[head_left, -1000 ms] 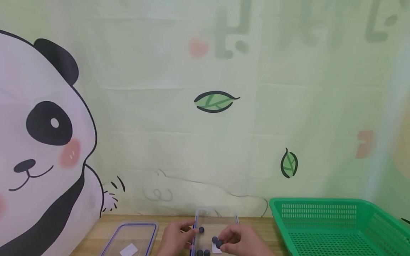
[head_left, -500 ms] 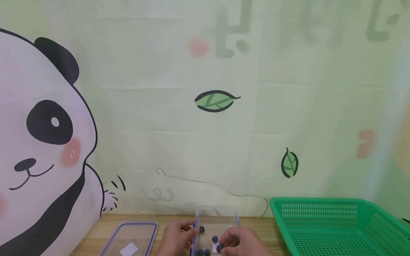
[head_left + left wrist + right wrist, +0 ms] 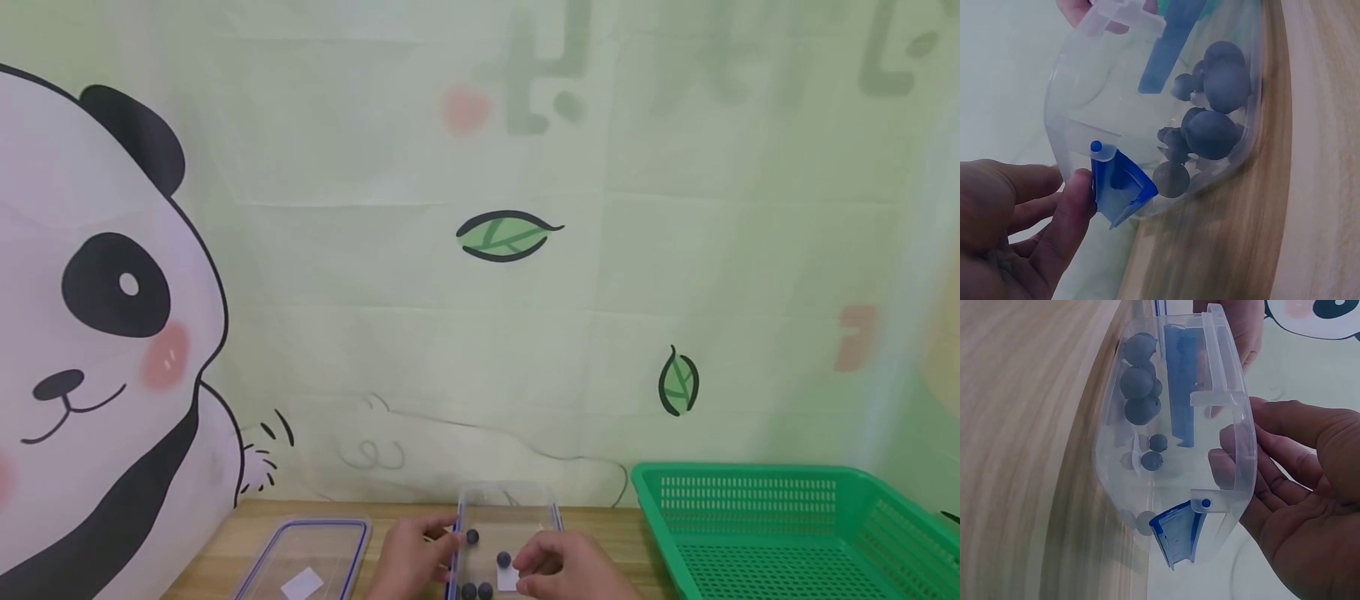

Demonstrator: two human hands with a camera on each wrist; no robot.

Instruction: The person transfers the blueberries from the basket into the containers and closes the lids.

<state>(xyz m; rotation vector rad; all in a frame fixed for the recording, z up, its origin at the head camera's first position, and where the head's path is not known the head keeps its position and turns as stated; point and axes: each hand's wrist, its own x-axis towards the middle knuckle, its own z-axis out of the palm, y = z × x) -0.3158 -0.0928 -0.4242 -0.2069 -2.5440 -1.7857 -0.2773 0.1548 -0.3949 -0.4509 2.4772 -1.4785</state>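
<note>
A clear plastic container [image 3: 517, 521] with blue latches sits on the table, its lid off. My left hand [image 3: 416, 554] grips its left side; in the left wrist view the thumb lies beside a folded-out blue latch [image 3: 1122, 184]. Dark blueberries [image 3: 503, 560] lie scattered inside, several bunched low against the wall in both wrist views. Over the right half of the container, my right hand [image 3: 566, 567] has loosely bent fingers with no berry visible between them. In the right wrist view its fingertips [image 3: 1222, 465] reach in past the rim. A white label [image 3: 508, 577] shows under one berry.
The clear lid [image 3: 318, 546], edged in blue and bearing a white sticker [image 3: 302, 584], lies left of the container. A green perforated basket [image 3: 750, 471] stands on the right. Behind the wooden table [image 3: 397, 510] hangs a pale green panda-printed cloth [image 3: 360, 333].
One second ago my right fingers held a blueberry beside another. It moved slightly lower, and now it is no longer visible at the fingertips. My left hand has stayed in place.
</note>
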